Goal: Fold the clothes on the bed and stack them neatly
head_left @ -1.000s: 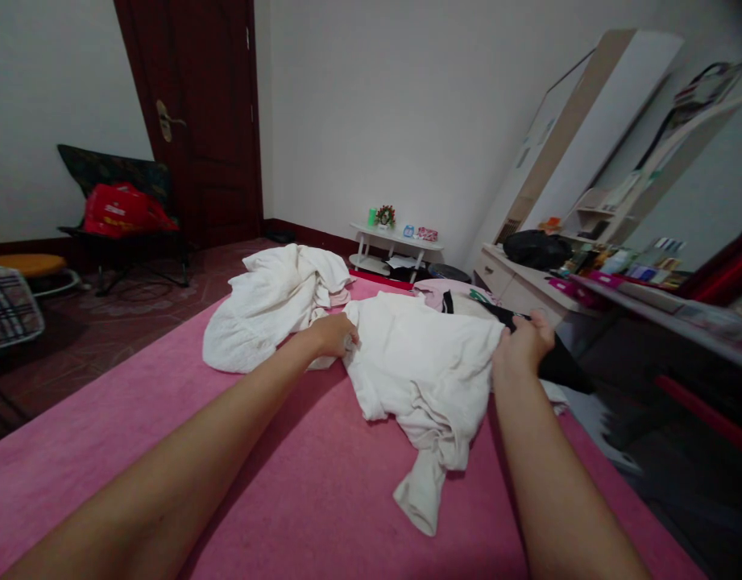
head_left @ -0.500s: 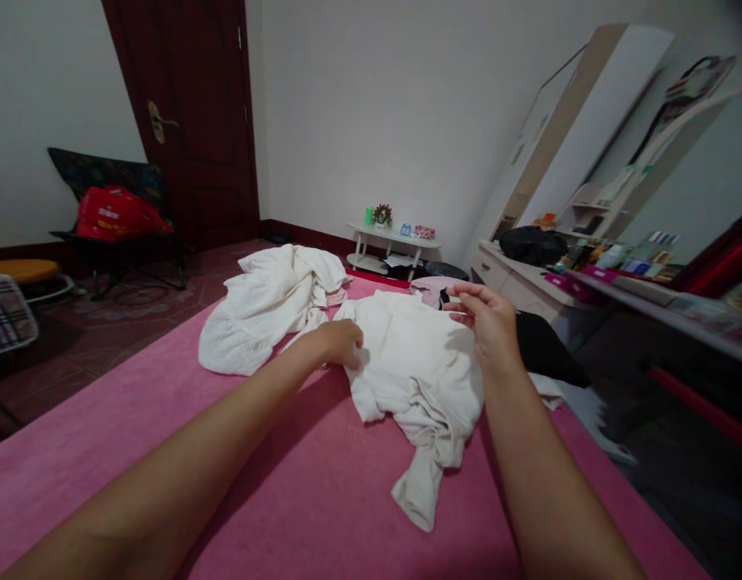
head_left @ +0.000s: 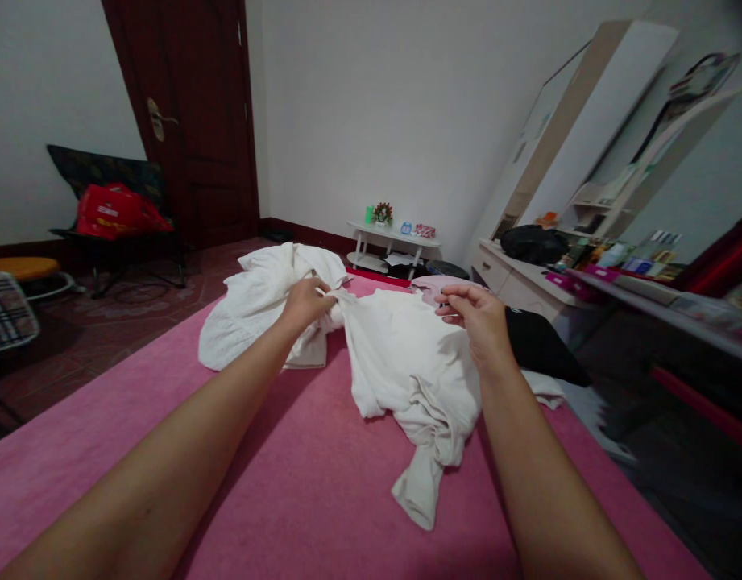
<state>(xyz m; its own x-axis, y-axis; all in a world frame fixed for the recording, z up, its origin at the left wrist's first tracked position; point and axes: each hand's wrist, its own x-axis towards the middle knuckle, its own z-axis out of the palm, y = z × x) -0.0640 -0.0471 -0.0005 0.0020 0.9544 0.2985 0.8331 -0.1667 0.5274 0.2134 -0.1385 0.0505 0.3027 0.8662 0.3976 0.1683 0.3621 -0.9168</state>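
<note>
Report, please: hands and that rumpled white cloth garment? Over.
Left hand pinching left edge of rumpled white cloth garment. Right hand at its right side, loosely open, nothing visibly held. Bunched white cloth heap crowding left hand.

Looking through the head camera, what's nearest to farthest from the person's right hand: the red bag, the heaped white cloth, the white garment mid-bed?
From the right hand:
1. White garment: right beside it.
2. Heaped white cloth: farther left, on the pink bed.
3. Red bag: far left, on the chair.
</note>
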